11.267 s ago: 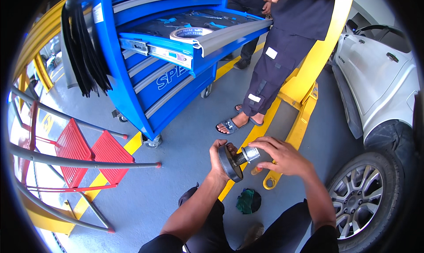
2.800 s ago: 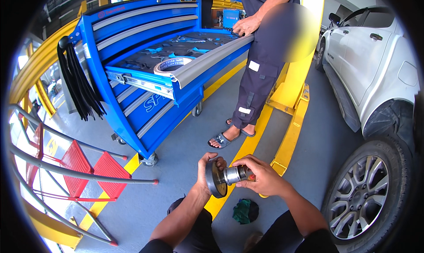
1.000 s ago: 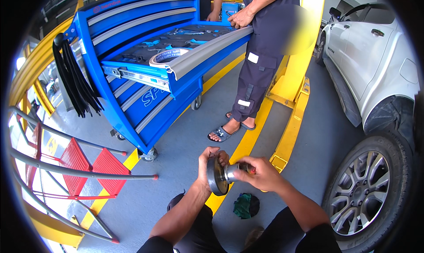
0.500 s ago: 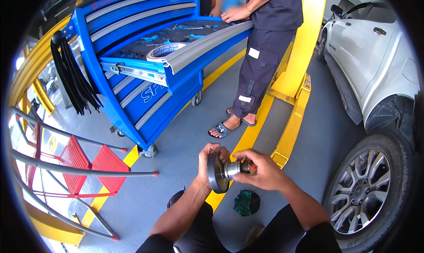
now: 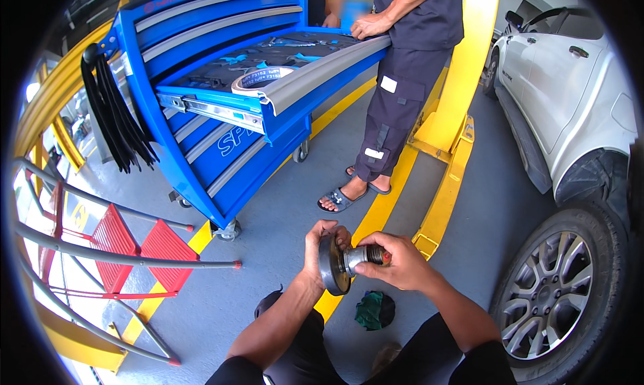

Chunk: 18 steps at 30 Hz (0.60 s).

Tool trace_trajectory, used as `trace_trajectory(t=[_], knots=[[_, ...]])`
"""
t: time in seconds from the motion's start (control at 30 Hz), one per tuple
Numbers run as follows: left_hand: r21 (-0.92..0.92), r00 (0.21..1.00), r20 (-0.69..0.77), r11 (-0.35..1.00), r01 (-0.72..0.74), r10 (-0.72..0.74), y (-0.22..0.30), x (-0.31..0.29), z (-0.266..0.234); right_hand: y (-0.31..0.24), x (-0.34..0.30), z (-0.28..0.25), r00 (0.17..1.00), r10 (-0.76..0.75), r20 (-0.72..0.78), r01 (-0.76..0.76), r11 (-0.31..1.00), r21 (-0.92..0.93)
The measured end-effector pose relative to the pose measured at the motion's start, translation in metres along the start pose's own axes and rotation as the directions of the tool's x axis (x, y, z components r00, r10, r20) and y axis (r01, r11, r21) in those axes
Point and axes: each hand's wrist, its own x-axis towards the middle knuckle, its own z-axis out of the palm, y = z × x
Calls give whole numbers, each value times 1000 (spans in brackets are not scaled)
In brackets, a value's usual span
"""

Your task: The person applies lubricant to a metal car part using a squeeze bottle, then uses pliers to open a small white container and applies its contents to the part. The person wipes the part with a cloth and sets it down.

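Note:
A round, dark lift pad [image 5: 333,264] with a shiny metal stem, threaded toward its end, is held sideways in front of me. My left hand [image 5: 315,251] is closed round the far rim and back of the disc, with some fingers hidden behind it. Thumb and fingers of my right hand [image 5: 401,259] grip the stem [image 5: 359,256] from the right. A little red shows on the stem's end, beside the right fingers. Below the hands, a crumpled green and black cloth [image 5: 371,310] lies on the floor.
Ahead left stands a blue tool cabinet [image 5: 194,163], its drawer open with a tape roll [image 5: 261,80] on it. A person in sandals [image 5: 406,103] leans there beside a yellow lift post [image 5: 463,83]. A red step ladder [image 5: 164,257] is left; a white pickup's wheel [image 5: 550,291] is right.
My right fingers have settled closer round the stem, and the pad has turned slightly. The cabinet and person sit a little further right in view.

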Motion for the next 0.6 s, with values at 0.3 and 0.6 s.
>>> trace_trajectory(t=[0.3, 0.6], knots=[[-33, 999, 16, 999, 41, -40, 2, -4, -3, -10, -1, -3, 999, 22, 50, -14, 986, -168], [-58, 999, -53, 998, 3, -6, 1, -5, 2, -7, 1, -4, 983, -174, -56, 177, 983, 54]])
